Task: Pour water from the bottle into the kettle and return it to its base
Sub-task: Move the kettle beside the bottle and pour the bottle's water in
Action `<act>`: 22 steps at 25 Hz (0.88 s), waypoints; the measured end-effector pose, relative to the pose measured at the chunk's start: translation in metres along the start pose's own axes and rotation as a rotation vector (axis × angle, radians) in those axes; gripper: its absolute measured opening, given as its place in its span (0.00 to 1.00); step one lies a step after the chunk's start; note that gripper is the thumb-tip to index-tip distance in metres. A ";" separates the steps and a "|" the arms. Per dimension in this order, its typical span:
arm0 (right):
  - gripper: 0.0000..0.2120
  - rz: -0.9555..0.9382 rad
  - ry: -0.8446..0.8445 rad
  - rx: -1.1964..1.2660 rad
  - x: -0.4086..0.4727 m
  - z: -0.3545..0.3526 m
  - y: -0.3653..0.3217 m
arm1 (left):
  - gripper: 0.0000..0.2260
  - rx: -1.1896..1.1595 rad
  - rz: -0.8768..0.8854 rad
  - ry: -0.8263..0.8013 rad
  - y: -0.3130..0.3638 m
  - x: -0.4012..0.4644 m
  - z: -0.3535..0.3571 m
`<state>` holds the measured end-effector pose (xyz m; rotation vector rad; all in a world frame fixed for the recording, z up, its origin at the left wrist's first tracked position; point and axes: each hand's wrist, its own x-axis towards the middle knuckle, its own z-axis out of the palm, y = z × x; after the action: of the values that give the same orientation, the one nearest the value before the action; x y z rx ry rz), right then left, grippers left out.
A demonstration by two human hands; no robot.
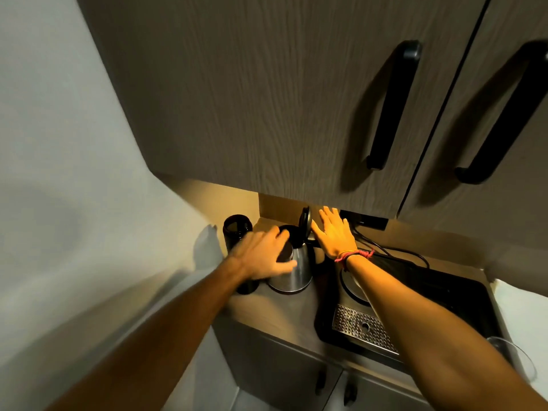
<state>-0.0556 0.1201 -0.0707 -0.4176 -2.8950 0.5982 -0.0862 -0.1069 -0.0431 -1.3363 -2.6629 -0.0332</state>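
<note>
**Kettle, lid open, off its base**

Dark bottle [237, 229]: upright, far left of worktop [293, 310]. Left hand [262, 256]: fingers spread, loosely over steel kettle [292, 268]. Kettle: upright, long axis vertical, lid [305, 222] raised, spout direction unclear. Right hand [335, 231]: fingers apart, empty. Round base [351, 284] lies right. Advice: steady kettle body before pouring.
</note>
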 end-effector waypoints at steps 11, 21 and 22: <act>0.31 -0.019 -0.068 -0.192 0.007 0.003 0.006 | 0.33 -0.013 -0.311 -0.029 0.044 -0.044 0.111; 0.30 -0.066 -0.124 -0.200 0.005 0.008 0.005 | 0.44 -1.083 -0.743 0.290 -0.055 -0.035 0.038; 0.30 -0.059 -0.116 -0.195 0.008 0.007 0.006 | 0.42 -1.163 -0.766 0.251 -0.058 -0.033 0.043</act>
<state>-0.0628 0.1248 -0.0784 -0.3304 -3.0773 0.3428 -0.1188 -0.1640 -0.0880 -0.2256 -2.7096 -1.8679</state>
